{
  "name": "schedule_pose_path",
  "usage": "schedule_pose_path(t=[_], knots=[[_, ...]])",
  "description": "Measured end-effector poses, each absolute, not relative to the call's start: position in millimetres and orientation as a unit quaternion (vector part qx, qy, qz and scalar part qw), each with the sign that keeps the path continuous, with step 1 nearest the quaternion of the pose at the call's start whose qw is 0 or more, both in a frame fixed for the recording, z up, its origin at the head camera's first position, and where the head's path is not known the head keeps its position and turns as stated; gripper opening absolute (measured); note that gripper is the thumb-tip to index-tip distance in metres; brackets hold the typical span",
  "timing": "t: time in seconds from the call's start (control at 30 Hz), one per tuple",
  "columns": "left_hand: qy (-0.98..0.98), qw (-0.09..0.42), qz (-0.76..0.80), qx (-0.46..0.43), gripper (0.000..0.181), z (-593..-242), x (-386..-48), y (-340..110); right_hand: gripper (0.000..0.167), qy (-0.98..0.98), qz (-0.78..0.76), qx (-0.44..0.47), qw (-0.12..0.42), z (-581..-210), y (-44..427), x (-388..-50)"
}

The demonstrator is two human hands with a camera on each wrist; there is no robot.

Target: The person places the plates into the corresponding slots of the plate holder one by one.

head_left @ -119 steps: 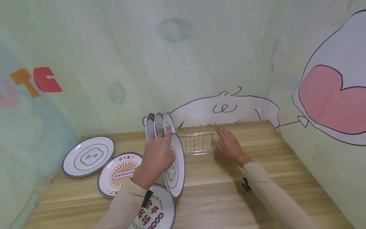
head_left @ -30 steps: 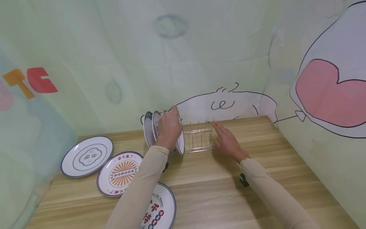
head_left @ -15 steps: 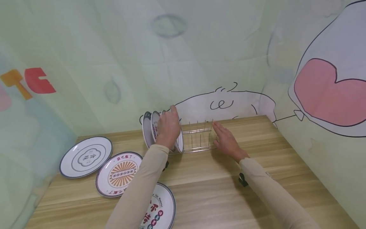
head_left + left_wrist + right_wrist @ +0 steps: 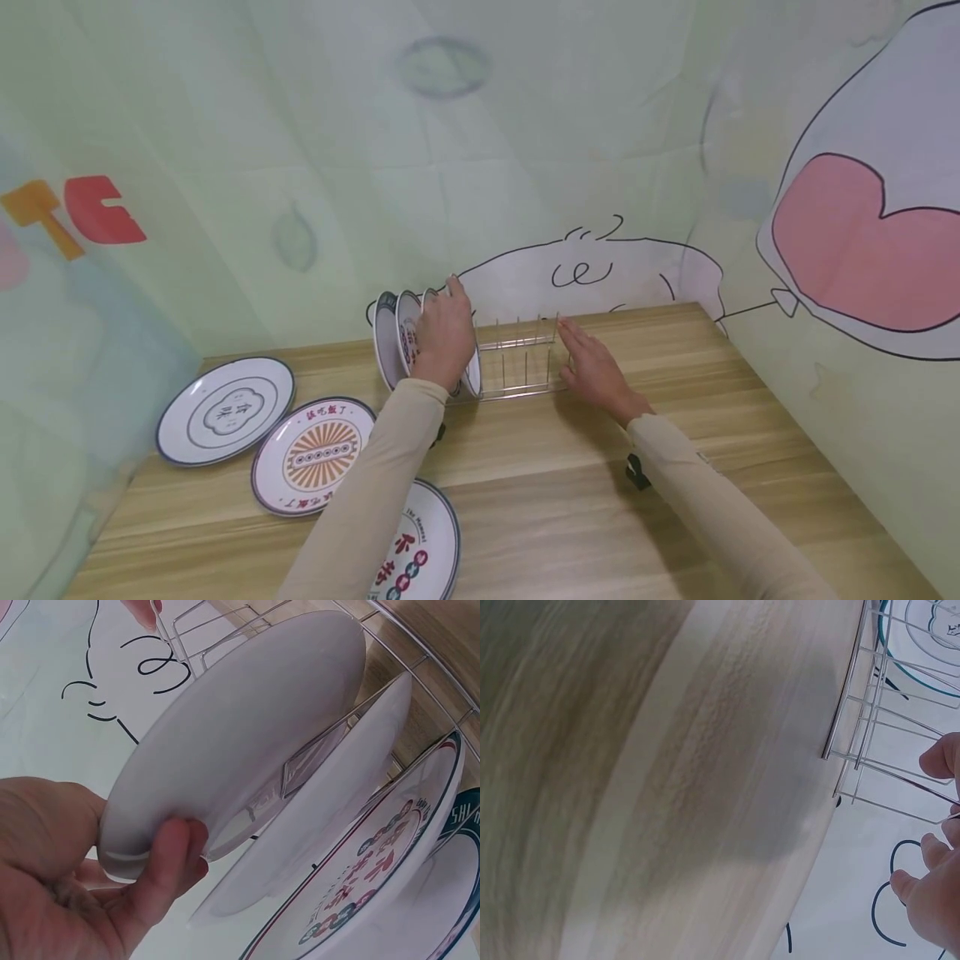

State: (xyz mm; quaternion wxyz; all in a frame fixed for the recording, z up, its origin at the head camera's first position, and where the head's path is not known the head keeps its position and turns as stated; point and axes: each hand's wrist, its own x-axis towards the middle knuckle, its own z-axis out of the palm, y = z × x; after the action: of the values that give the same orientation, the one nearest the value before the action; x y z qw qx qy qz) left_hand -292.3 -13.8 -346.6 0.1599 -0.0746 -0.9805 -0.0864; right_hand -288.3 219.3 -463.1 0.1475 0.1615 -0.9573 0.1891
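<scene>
At the back of the table a wire dish rack [image 4: 515, 392] holds several white plates standing on edge at its left end. My left hand [image 4: 444, 337] pinches the upper rim of the rightmost plate [image 4: 247, 742], thumb on one face and fingers on the other. That plate's lower edge sits between the rack's wires. Beside it are another white plate [image 4: 315, 802] and a plate with red lettering [image 4: 360, 874]. My right hand [image 4: 600, 375] holds the rack's right end; in the right wrist view its thumb and fingers lie on either side of the end wire.
Three more plates lie flat on the wooden table [image 4: 555, 508]: one with a grey cloud design [image 4: 225, 412], one with orange rays [image 4: 322, 454], and one with red characters [image 4: 435, 533], partly behind the left sleeve. A printed cloth wall [image 4: 337, 167] stands close behind the rack.
Four seconds ago the left hand held the plate in front of the rack; it has since moved back into the rack beside the others. Over the last half second almost nothing moves.
</scene>
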Motion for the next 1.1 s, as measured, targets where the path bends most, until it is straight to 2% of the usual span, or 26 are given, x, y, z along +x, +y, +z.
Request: schedule_pose_path(t=[0.83,1.1], knots=[[-0.979,0.151,-0.115,-0.078,0.057,-340.6,-289.5,-23.2,0.073,-0.958,0.201,0.155,0.136,-462.6,217.6,-287.4],[-0.968,0.189,-0.149,-0.073,0.041,-320.6,-276.0,-35.0,0.073,-0.958,0.197,0.153,0.140,-460.7,217.2,-286.4]])
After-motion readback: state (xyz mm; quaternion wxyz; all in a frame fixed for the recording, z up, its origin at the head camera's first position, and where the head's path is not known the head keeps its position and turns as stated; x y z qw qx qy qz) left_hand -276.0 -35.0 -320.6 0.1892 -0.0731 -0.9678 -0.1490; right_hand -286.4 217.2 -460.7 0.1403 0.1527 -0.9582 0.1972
